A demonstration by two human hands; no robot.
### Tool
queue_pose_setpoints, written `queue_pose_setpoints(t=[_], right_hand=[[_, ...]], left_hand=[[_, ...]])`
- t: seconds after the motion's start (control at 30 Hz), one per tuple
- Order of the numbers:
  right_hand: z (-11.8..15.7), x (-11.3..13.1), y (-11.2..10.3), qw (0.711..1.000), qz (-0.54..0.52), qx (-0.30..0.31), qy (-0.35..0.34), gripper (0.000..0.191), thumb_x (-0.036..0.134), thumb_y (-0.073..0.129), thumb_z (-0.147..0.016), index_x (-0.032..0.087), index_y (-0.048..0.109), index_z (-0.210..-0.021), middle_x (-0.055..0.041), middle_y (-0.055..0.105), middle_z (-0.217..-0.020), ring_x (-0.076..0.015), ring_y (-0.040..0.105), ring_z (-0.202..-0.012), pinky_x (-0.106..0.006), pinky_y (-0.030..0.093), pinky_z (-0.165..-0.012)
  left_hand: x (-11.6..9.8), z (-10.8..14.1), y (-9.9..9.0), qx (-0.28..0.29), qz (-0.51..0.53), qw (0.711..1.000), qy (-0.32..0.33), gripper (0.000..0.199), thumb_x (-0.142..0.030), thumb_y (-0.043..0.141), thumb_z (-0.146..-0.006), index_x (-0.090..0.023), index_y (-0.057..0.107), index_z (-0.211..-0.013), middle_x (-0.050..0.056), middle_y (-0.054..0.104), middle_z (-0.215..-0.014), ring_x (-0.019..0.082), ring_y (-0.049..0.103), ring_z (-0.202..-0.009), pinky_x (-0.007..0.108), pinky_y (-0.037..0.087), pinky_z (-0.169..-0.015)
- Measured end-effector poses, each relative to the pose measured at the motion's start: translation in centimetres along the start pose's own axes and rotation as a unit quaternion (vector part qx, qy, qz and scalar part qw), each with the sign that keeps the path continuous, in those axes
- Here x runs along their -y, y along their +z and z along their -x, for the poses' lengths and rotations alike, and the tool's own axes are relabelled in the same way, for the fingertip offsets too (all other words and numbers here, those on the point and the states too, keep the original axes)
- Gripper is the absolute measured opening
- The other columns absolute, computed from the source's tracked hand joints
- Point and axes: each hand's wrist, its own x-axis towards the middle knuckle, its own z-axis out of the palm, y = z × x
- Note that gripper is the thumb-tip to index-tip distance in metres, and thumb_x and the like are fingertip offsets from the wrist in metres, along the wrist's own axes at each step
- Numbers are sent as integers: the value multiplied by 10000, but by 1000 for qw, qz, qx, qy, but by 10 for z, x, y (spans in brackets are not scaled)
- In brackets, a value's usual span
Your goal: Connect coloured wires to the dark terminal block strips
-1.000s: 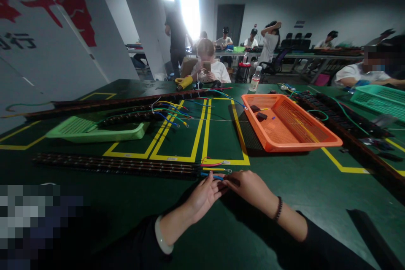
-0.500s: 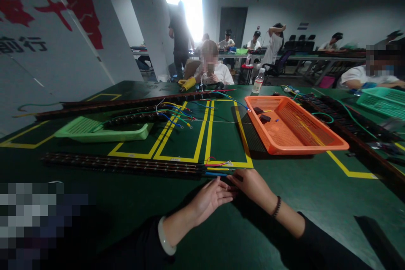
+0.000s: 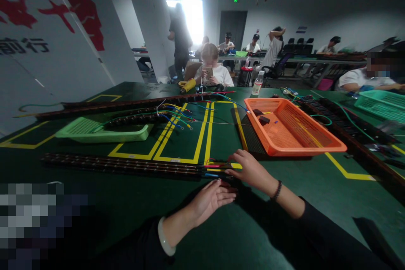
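A long dark wire harness bundle [image 3: 123, 166] lies across the green table, with short red, yellow and blue wire ends [image 3: 212, 175] at its right end. Just below those ends, my left hand [image 3: 213, 200] rests palm up with its fingers stretched out and nothing in it. My right hand [image 3: 248, 171] is at the tips of the wire ends, thumb and index finger curved apart around them. Whether its fingertips touch a wire is too small to tell.
An orange basket [image 3: 303, 150] with small dark parts stands right of centre. A green basket [image 3: 104, 136] holding cabled strips is at the left. Behind are a bottle [image 3: 257, 84], a yellow tool [image 3: 187, 86] and a seated person [image 3: 223, 75].
My right hand has moved up slightly from beside my left fingers, and its thumb and index finger have spread. My left hand has stayed nearly still.
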Motion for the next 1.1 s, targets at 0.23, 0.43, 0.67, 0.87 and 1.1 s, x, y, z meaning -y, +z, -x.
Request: queue_pose_setpoints(t=[0.23, 0.43, 0.67, 0.87, 1.1], right_hand=[[-14, 1, 31, 996, -11, 72, -46, 384, 379, 671, -775, 192, 609, -1105, -71, 637, -977, -207, 557, -922, -333, 397, -826], [-19, 2, 38, 995, -7, 91, -28, 168, 298, 657, -792, 152, 645, -873, -47, 622, -780, -157, 546, -747, -253, 380, -678], [-13, 13, 36, 998, 3, 55, -27, 122, 278, 603, -841, 165, 640, -812, -32, 583, -789, -134, 512, -743, -227, 367, -647], [-6, 20, 38, 990, 102, 38, -89, 186, 249, 555, -875, 161, 646, -738, -40, 591, -746, -147, 489, -724, -286, 333, -676], [2, 32, 46, 965, 215, 33, -146, 110, 153, 527, -860, 147, 632, -829, -77, 586, -796, -198, 493, -757, -340, 366, -693]], left_hand=[[-1, 0, 2, -1, 21, 1000, 0, 276, -305, 538, -858, -112, 524, -1053, 188, 650, -1074, 260, 640, -987, 469, 357, -1017], [-4, 0, 3, -1, 33, 999, -8, 302, -334, 510, -868, -98, 535, -1055, 196, 637, -1092, 265, 624, -1011, 475, 322, -1039], [-1, -3, -2, 14, 44, 999, 25, 399, -385, 497, -878, -119, 484, -1175, 204, 543, -1242, 274, 538, -1152, 490, 293, -1051], [-3, -1, 6, -15, 60, 998, 34, 295, -364, 525, -870, -151, 522, -1075, 155, 569, -1206, 249, 519, -1164, 471, 307, -1047], [-1, -3, 3, -15, 77, 996, 44, 201, -315, 523, -877, -176, 541, -1020, 109, 600, -1156, 224, 534, -1142, 435, 343, -1028]])
